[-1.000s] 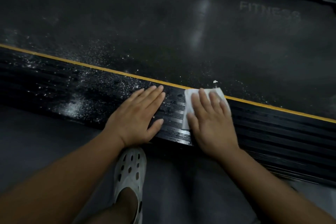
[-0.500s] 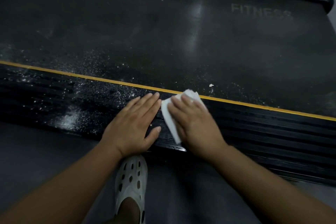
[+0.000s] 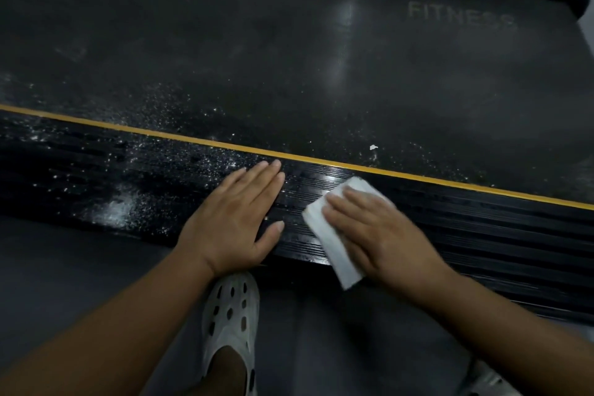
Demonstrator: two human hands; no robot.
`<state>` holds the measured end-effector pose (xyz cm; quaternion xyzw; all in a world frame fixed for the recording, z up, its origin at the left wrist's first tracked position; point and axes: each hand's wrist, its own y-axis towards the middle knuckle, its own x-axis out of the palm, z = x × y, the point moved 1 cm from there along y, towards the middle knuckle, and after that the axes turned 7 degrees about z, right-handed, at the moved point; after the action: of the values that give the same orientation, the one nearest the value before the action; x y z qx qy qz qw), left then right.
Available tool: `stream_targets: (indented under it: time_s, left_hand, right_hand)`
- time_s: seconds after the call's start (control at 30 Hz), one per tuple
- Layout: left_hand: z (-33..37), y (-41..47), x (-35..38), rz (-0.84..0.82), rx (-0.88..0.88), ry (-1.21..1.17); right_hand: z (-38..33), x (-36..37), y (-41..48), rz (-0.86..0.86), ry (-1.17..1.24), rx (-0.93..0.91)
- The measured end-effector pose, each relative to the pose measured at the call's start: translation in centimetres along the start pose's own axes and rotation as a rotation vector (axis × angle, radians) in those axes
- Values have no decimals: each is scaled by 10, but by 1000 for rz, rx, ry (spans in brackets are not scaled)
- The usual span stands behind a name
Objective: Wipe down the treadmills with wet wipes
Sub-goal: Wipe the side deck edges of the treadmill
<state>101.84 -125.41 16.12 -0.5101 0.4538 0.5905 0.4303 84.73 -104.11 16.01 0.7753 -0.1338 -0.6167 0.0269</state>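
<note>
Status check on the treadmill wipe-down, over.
Left hand flat on side rail, empty. Right hand presses wet wipe onto rail. White dust beyond left hand; nothing blocking.

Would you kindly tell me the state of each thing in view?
side rail: white dust on its left part, cleaner on its right
belt: dust-speckled near the side rail
left hand: flat on the side rail
wet wipe: folded, overhanging the side rail's near edge
right hand: flat, pressing the wet wipe
</note>
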Motion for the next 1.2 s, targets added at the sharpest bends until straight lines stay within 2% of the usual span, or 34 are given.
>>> stream_targets:
  time_s: [0.1, 0.17, 0.27, 0.37, 0.53, 0.63, 0.73, 0.87, 0.97, 1.03, 1.1, 1.17, 1.2]
  left_hand:
    - [0, 0, -1, -1, -5, -11]
    - [1, 0, -2, -5, -6, -8]
    - [1, 1, -3, 5, 0, -5]
    - [1, 1, -3, 8, -5, -14]
    - [1, 1, -2, -4, -11, -19]
    - [2, 0, -4, 2, -20, -23]
    - [4, -1, -7, -12, -30, -49]
    - [0, -6, -13, 7, -91, -78]
    - [-14, -11, -13, 29, -195, -65]
    - [-19, -13, -10, 17, -221, -41]
    - [-20, -12, -7, 29, -211, -46]
    - [-20, -12, -8, 23, -201, -49]
    - [-20, -13, -8, 30, -204, -41]
  right_hand:
    - [15, 0, 19, 43, -56, 243]
    - [-10, 9, 45, 64, -93, 329]
    - [-49, 18, 41, -27, -79, 139]
    - [-36, 7, 4, -68, -59, 40]
    - [-26, 12, 29, 5, -93, 274]
    - [-49, 22, 52, -8, -45, 205]
    - [-42, 21, 30, -51, -97, 170]
    - [-27, 13, 7, -38, -167, 353]
    - [-39, 20, 43, -13, -123, 401]
    - [-60, 25, 63, -38, -100, 316]
    - [-71, 23, 55, -83, -85, 138]
    - [-60, 18, 29, -124, -88, 11]
    - [-47, 14, 20, -129, -97, 19]
